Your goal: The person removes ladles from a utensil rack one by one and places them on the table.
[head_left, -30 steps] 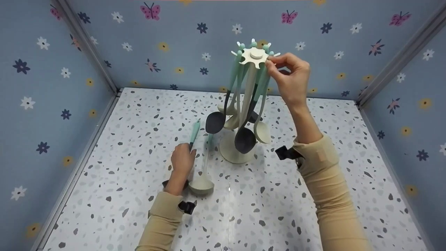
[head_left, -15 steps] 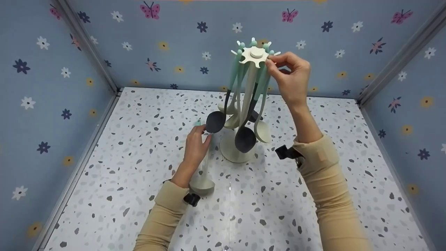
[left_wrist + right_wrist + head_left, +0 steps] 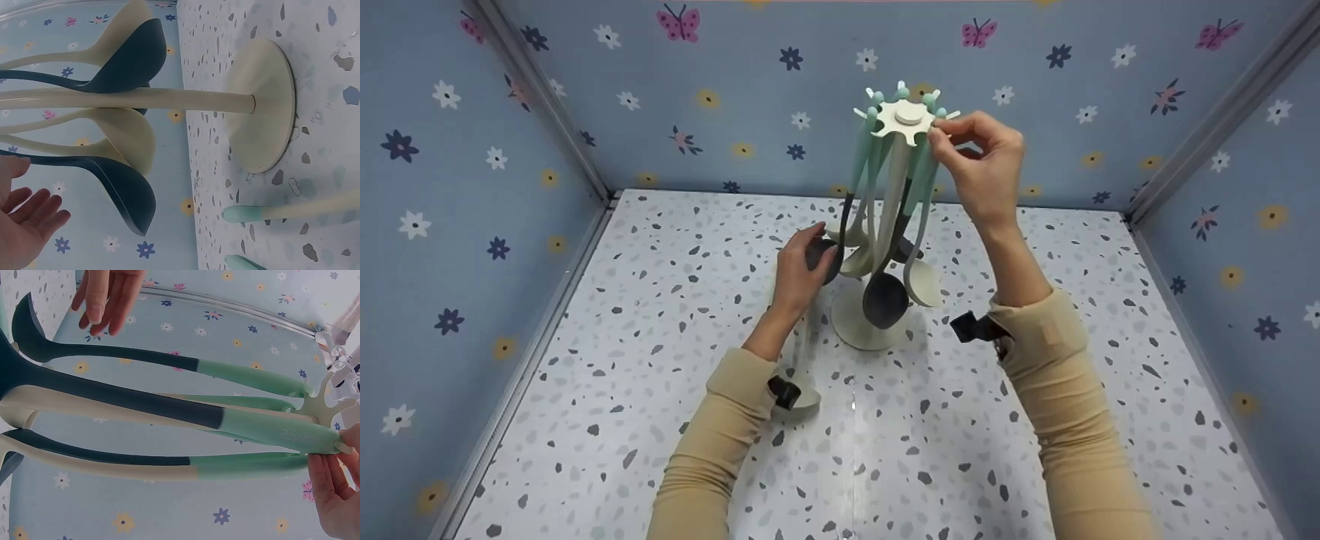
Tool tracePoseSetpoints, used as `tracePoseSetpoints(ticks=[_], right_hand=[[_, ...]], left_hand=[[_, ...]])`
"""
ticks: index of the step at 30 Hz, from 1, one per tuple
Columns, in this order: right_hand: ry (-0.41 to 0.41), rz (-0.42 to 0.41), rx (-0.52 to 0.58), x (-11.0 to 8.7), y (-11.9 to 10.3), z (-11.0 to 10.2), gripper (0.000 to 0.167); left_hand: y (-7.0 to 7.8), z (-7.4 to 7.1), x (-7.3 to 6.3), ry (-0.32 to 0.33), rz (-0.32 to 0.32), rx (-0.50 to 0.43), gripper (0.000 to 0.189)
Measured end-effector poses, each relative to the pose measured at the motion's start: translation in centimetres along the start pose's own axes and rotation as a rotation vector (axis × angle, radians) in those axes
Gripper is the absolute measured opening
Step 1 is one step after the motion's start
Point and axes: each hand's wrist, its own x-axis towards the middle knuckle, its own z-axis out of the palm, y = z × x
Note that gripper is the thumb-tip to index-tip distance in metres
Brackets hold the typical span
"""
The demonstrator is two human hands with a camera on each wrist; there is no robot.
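A cream utensil stand bears several hanging ladles and spoons with mint-green handles. My right hand pinches a prong at the stand's top, thumb and fingertips against the end of one green handle. My left hand is raised at the stand's left, fingers relaxed around the bowl of a dark ladle in the head view. In the left wrist view, that left hand has its fingers spread, close beside the neck of the dark ladle.
A cream ladle lies on the speckled tabletop, partly behind the left forearm. Beside its green handle shows the end of a second green handle. Flowered blue panels enclose the back and sides.
My left hand has let go of the dark-necked utensil lying on the table and moved up and right to the hanging dark ladle. The right hand keeps its pinch at the stand's top.
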Motion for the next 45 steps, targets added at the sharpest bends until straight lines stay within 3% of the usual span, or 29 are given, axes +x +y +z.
tracePoseSetpoints(ticks=[10,21,27,35,41,45], right_hand=[[-0.015,-0.022,-0.018,0.0,0.1,-0.1,0.005],[-0.006,-0.037,-0.011,0.3,2.6,-0.4,0.005],[-0.003,-0.026,-0.001,0.3,2.3,-0.4,0.004],[-0.009,-0.019,-0.036,0.1,-0.1,0.0,0.004],[0.000,-0.029,-0.028,0.4,2.1,-0.3,0.005],[-0.006,-0.041,-0.039,0.5,2.3,-0.4,0.003]], left_hand=[[0.2,0.7,1.9,-0.066,0.025,-0.138,0.035],[0.2,1.1,3.0,-0.089,0.068,-0.209,0.024],[0.1,1.2,3.2,-0.074,0.074,-0.202,0.021],[0.4,0.7,3.3,-0.049,0.057,-0.200,0.019],[2.5,-0.5,3.2,-0.030,0.067,-0.218,0.018],[1.9,-0.5,3.2,-0.036,0.040,-0.183,0.020]])
